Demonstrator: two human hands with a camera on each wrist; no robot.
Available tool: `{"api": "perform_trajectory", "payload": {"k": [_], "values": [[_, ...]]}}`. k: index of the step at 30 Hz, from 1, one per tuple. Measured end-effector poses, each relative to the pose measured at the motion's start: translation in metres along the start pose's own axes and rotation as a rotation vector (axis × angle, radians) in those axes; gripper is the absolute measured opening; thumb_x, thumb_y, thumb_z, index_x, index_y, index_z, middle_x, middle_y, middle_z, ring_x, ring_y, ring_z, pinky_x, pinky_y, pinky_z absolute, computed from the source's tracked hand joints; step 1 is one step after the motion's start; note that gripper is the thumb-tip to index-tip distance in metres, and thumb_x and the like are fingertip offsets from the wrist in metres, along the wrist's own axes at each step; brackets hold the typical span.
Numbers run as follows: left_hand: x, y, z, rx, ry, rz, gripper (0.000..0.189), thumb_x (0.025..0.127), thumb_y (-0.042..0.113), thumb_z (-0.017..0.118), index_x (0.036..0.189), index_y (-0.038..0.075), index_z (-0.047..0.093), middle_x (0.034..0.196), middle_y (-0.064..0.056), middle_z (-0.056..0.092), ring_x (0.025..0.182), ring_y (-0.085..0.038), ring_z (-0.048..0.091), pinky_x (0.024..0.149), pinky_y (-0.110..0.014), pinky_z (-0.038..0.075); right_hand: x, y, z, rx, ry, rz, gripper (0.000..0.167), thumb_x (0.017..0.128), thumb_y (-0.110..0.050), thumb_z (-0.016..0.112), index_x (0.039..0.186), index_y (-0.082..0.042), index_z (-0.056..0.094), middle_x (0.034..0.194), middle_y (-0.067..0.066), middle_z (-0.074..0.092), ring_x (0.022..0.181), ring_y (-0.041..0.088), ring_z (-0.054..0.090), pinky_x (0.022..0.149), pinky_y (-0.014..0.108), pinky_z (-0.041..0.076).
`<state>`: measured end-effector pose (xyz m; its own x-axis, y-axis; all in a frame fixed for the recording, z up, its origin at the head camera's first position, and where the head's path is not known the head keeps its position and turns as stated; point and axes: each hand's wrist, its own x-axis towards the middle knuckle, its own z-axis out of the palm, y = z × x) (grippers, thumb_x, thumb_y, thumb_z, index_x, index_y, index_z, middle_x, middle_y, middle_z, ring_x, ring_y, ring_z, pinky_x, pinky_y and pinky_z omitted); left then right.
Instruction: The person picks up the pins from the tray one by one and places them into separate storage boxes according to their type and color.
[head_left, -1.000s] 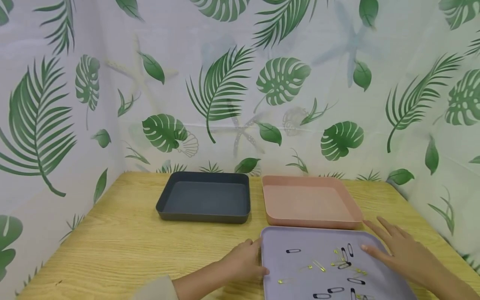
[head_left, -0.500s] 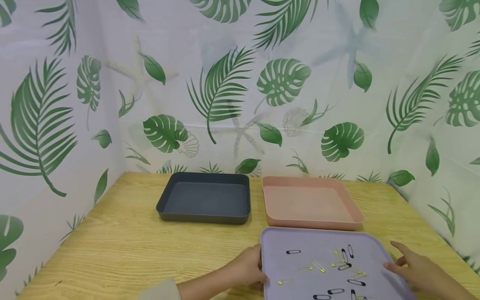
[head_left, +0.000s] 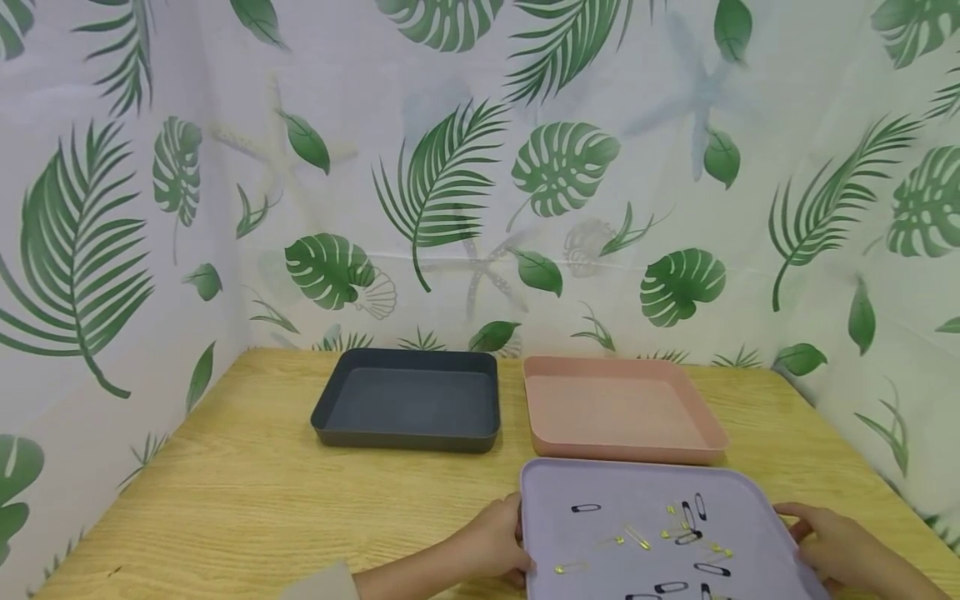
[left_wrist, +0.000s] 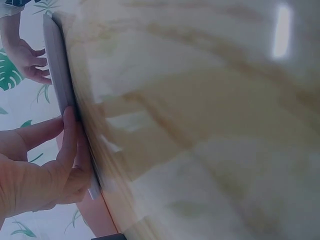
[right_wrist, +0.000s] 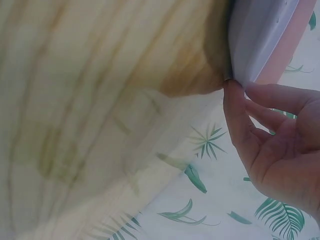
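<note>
A lavender tray (head_left: pixel 630 482) lies at the lower right of the head view. Loose on it are several black safety pins (head_left: pixel 586 507) and several yellow safety pins (head_left: pixel 638 538). My left hand (head_left: pixel 491 537) grips the tray's left edge, thumb over the rim. In the left wrist view that hand's fingers (left_wrist: pixel 69 135) hold the lavender edge (left_wrist: pixel 59 65) with fingertips tucked beneath. My right hand (head_left: pixel 836 542) holds the opposite edge; the right wrist view has its thumb and fingers (right_wrist: pixel 237 112) pinching the rim.
Behind the lavender tray stands a pink tray (head_left: pixel 618 404), its front wall right by the lavender rim. To its left is a dark blue-grey tray (head_left: pixel 416 404). All are on a wood-grain table (head_left: pixel 300 500), with a leaf-print curtain (head_left: pixel 465 192) around the back and sides.
My right hand has come down from above the tray's far right corner and taken hold of its right edge. My left hand stays at the left edge, shifting slightly.
</note>
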<state>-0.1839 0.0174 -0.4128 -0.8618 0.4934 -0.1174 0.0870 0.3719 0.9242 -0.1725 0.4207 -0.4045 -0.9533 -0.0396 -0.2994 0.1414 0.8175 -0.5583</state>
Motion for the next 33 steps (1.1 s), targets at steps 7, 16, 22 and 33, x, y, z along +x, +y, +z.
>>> {"api": "perform_trajectory", "payload": {"k": [7,16,22,33], "values": [[-0.004,0.001,-0.006,0.031,-0.002,-0.033,0.057,0.065,-0.022,0.069,0.115,-0.01,0.045,0.077,-0.013,0.048,0.053,-0.02,0.056,0.045,-0.026,0.05,-0.006,-0.002,0.001,-0.003,0.006,-0.11,0.052,0.074,0.008,0.049,0.121,0.023,0.034,0.089,0.012,0.056,0.054,0.021,0.05,0.043,0.03,0.046],[-0.009,-0.006,-0.015,0.028,0.021,-0.012,0.052,0.063,-0.024,0.067,0.107,-0.008,0.047,0.073,-0.012,0.049,0.048,-0.022,0.058,0.043,-0.026,0.05,-0.006,-0.013,0.006,0.053,-0.02,-0.122,0.053,0.075,0.008,0.053,0.121,0.024,0.033,0.089,0.012,0.054,0.059,0.022,0.052,0.046,0.033,0.049],[-0.016,-0.01,-0.025,0.024,0.019,-0.004,0.056,0.062,-0.025,0.067,0.112,-0.011,0.045,0.073,-0.013,0.047,0.047,-0.022,0.057,0.042,-0.027,0.05,-0.006,-0.022,0.011,0.1,-0.043,-0.17,0.053,0.075,0.009,0.053,0.12,0.026,0.03,0.089,0.012,0.054,0.062,0.024,0.053,0.048,0.035,0.051],[-0.029,-0.016,-0.043,-0.01,0.029,-0.055,0.079,0.063,-0.026,0.065,0.133,-0.015,0.029,0.081,-0.015,0.046,0.051,-0.022,0.056,0.045,-0.03,0.051,-0.004,-0.039,0.023,0.137,-0.046,-0.203,0.053,0.074,0.009,0.055,0.118,0.026,0.032,0.087,0.011,0.053,0.065,0.024,0.055,0.047,0.037,0.051]]}}
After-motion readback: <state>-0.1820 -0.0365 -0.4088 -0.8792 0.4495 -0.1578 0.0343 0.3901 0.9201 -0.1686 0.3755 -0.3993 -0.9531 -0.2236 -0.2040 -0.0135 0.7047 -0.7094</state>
